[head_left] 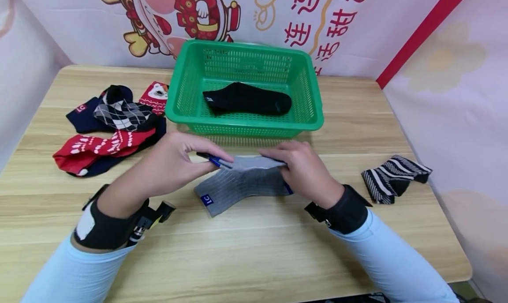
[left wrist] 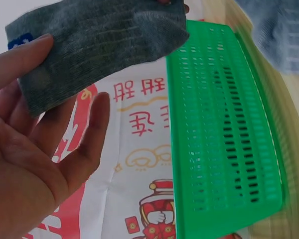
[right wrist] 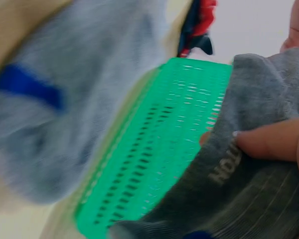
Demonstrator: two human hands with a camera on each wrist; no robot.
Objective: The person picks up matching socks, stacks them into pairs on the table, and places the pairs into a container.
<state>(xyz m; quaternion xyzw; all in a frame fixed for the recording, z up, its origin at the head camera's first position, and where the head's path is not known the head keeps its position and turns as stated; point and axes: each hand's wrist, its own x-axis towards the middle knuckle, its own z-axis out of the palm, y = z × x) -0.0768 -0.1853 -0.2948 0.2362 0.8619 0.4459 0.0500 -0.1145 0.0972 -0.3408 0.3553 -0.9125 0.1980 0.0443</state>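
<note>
A grey ribbed sock (head_left: 254,162) is stretched sideways above the table between both hands. My left hand (head_left: 178,159) pinches its end with the blue label (left wrist: 20,40) between thumb and fingers. At the other end my right hand (head_left: 303,170) grips the fabric, and the right wrist view shows a thumb pressed on the held sock (right wrist: 259,99) beside pale lettering. Below it a second grey sock (head_left: 234,190), with a blue LC label, lies flat on the table, partly covered by the held one and the right hand.
Behind the hands stands a green basket (head_left: 246,129) with a black sock (head_left: 248,99) inside. At the left lie red patterned socks (head_left: 99,146), an argyle sock (head_left: 125,113) and navy socks (head_left: 85,115). A black-and-white striped sock (head_left: 390,175) is at the table's right side.
</note>
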